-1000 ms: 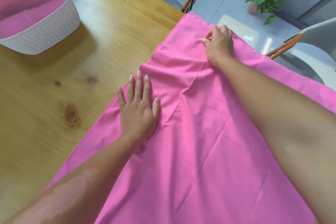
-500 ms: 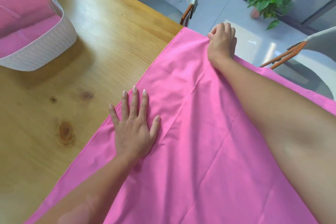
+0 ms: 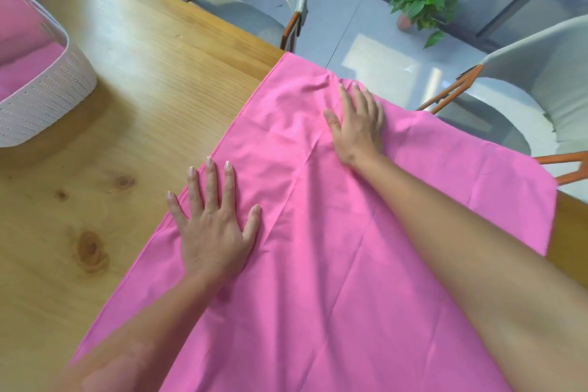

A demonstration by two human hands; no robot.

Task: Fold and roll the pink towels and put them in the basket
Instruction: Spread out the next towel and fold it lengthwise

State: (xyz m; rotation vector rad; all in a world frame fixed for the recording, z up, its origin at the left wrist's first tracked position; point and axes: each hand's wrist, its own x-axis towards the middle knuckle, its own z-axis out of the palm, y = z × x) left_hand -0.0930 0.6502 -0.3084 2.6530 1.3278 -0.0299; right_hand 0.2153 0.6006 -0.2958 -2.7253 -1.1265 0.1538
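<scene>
Palms down, both hands lie flat, gripping nothing: left hand (image 3: 211,229) spreads fingers over the pink towel (image 3: 334,248)'s left edge, right hand (image 3: 358,124) presses near the table (image 3: 127,105)'s far corner.

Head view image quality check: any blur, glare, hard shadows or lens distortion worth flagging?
Head view: daylight; bright sun patches glare on the floor; the right forearm throws a soft shadow across the pink towel; wide-angle bending curves the table edge; lower corners and the basket look soft; both hands fairly sharp.
</scene>
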